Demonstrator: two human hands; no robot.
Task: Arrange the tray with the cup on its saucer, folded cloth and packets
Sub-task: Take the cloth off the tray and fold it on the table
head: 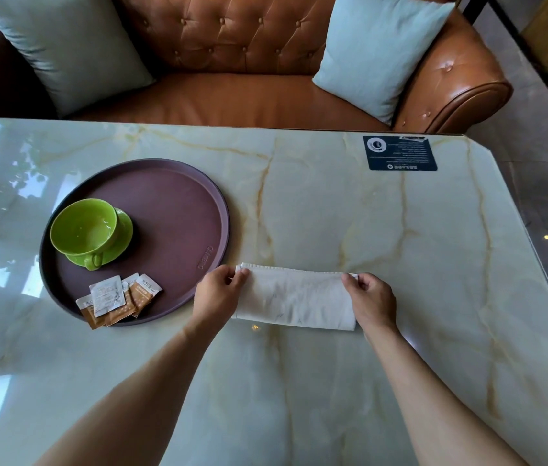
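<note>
A round brown tray (178, 203) lies on the left of the marble table. On it, a green cup (84, 228) stands on its green saucer (124, 235), and several brown and white packets (116, 299) lie at the tray's near edge. Just right of the tray a white cloth (294, 297) lies on the table, folded into a long strip. My left hand (218, 294) pinches the strip's far left corner. At the far right corner, my right hand (368, 297) pinches it too.
A dark printed card (399, 153) lies near the table's far right corner (467, 137). Beyond the table stands an orange leather sofa (249, 92) with two pale blue cushions (380, 52). The table's right edge slants along a tiled floor.
</note>
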